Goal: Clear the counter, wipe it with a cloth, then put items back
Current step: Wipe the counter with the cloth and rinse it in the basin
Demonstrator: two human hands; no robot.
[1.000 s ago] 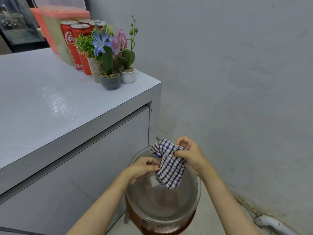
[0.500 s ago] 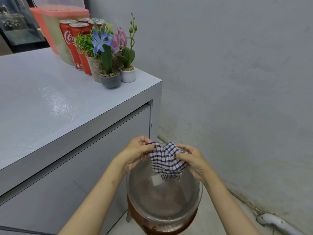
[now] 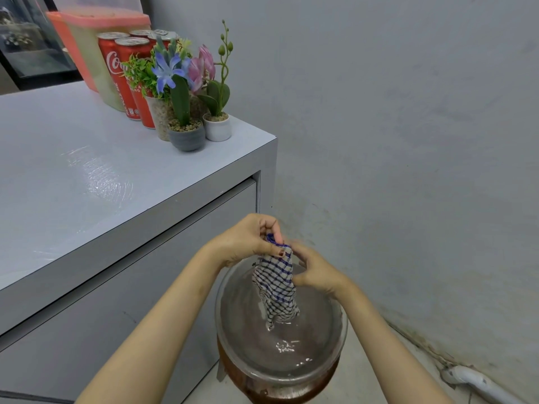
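Two hands meet over a clear glass bowl (image 3: 344,325) low in front of the person. The left hand (image 3: 248,243) pinches the gathered top of a blue-and-white checked cloth (image 3: 277,287), and the right hand (image 3: 316,274), slightly blurred, has its fingers curled round the cloth's side. The cloth hangs bunched between them, its lower end reaching down into the bowl, where water glints. The bowl rests on a brown stand (image 3: 262,387), mostly hidden beneath it. To the right, a pale pipe (image 3: 481,383) lies on the floor along the foot of the grey wall (image 3: 408,112). To the left rises the grey drawer front (image 3: 116,272) of the cabinet, and above it the pale tabletop (image 3: 87,176), which shows shiny wet streaks across its middle. At the tabletop's far corner, close to the wall, a cluster stands tightly together. A grey pot (image 3: 186,138) with a blue flower is nearest, with a white pot (image 3: 217,129) holding a budding stem just beside it and a third plant behind. Behind the plants are several red drink cans (image 3: 122,80), partly screened by the leaves. Farthest back is a translucent plastic container (image 3: 96,59) with a pink lid.
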